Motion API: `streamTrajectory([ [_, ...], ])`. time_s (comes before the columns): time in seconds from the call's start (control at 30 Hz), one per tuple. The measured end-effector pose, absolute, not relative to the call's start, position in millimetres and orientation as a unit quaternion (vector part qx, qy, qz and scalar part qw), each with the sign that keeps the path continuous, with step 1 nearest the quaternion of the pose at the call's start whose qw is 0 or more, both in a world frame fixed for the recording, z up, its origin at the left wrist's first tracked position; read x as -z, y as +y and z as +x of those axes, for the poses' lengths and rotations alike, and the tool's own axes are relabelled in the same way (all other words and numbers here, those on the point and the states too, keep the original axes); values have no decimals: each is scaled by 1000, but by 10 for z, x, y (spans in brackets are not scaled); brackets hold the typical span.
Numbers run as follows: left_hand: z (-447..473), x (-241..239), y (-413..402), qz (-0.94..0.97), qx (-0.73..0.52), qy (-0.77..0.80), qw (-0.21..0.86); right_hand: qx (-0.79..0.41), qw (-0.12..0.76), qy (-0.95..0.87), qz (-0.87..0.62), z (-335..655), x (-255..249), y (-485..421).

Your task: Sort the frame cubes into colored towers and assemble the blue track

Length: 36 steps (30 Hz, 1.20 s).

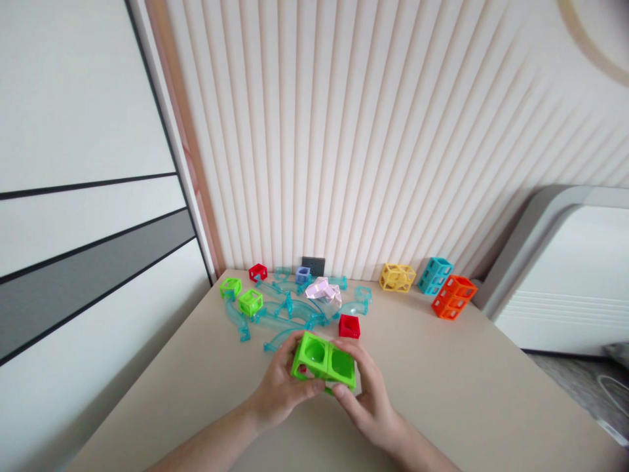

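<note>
Two green cube blocks (pixel 328 354) sit side by side in front of me, held above the table between both hands. My left hand (pixel 282 383) is closed around the left block, which has a round hole in its top. On the right block, my right hand (pixel 366 393) grips with the thumb at the front and fingers behind. Whether the two blocks are locked together I cannot tell. Just beyond them a red cube block (pixel 349 326) rests on the table. Clear teal track pieces (pixel 280 313) lie spread out behind my hands.
Green cubes (pixel 250 302), a red cube (pixel 258 273) and a blue cube (pixel 303 275) stand at the back left. Crumpled pinkish wrapping (pixel 323 290) lies among the tracks. Yellow blocks (pixel 397 278), a teal stack (pixel 435 275) and an orange stack (pixel 454 297) stand back right, near the ribbed wall (pixel 304 131).
</note>
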State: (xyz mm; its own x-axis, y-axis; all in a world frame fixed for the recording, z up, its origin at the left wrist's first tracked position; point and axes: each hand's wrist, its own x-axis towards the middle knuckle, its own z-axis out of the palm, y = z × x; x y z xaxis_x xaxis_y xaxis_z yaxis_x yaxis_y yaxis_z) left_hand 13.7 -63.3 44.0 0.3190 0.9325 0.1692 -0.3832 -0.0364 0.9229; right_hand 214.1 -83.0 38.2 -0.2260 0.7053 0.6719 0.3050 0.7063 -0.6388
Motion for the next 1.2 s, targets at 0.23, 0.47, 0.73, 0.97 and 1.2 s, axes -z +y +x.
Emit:
streamTrajectory([
  [0.23,81,-443,-610,570,-488,294,592,-224,526,-740,-355,2077,-385,-828],
  [0.47,44,-638,-609,587,-438,290,616,-189,569,-713,-362,2064,-373,-810],
  [0.73,-1229,-932,603,616,-427,635,185,-164,635,-672,-343,2116,-329,-864],
  [0.97,-1802,-728,1211,600,-254,737,179,-171,565,-759,-276,2146,-398,-927],
  [1.2,-1773,-572,1392,611,-157,748,206,-149,503,-816,-244,2157,-513,-920],
])
